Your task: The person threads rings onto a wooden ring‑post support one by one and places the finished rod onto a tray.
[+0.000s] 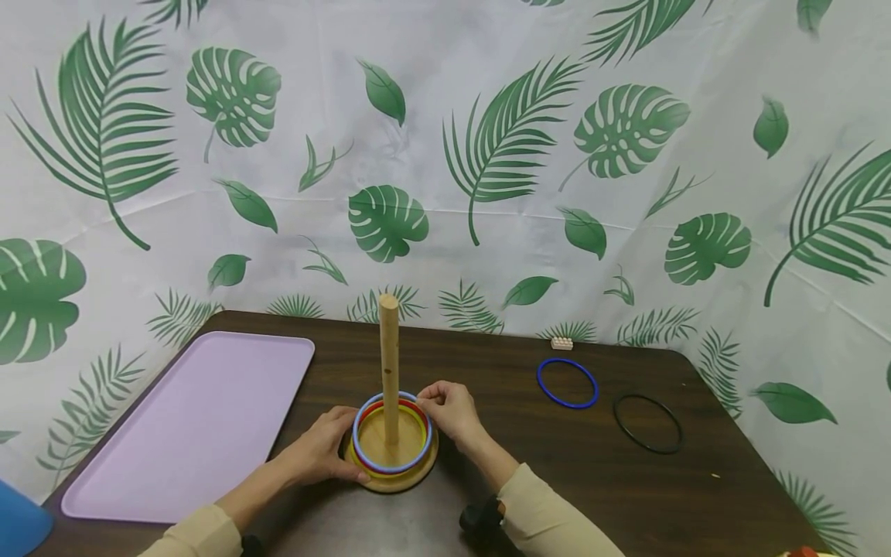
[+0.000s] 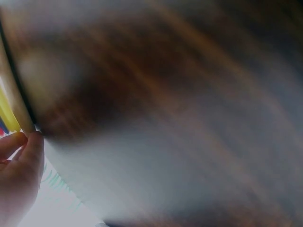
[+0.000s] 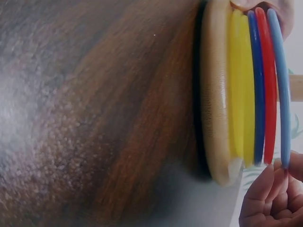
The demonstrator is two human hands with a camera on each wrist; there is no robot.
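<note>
A wooden ring stand with a round base [image 1: 391, 486] and an upright peg [image 1: 390, 356] stands on the table. Stacked around the peg are yellow rings [image 3: 236, 90], a dark blue ring [image 3: 258, 90], a red ring [image 3: 269, 90] and, on top, a light blue ring [image 3: 283, 90]. My right hand [image 1: 451, 410] pinches the light blue ring at its far right edge; in the right wrist view a narrow gap separates it from the red one. On the left side, my left hand [image 1: 322, 449] grips the base, its thumb at the near rim.
A lilac tray [image 1: 202, 418] lies on the left of the dark wooden table [image 1: 529, 495]. To the right are a blue ring [image 1: 596, 393] and a black ring [image 1: 650, 447], with a small pale block [image 1: 561, 343] behind. A blue object [image 1: 21, 518] shows at the left edge.
</note>
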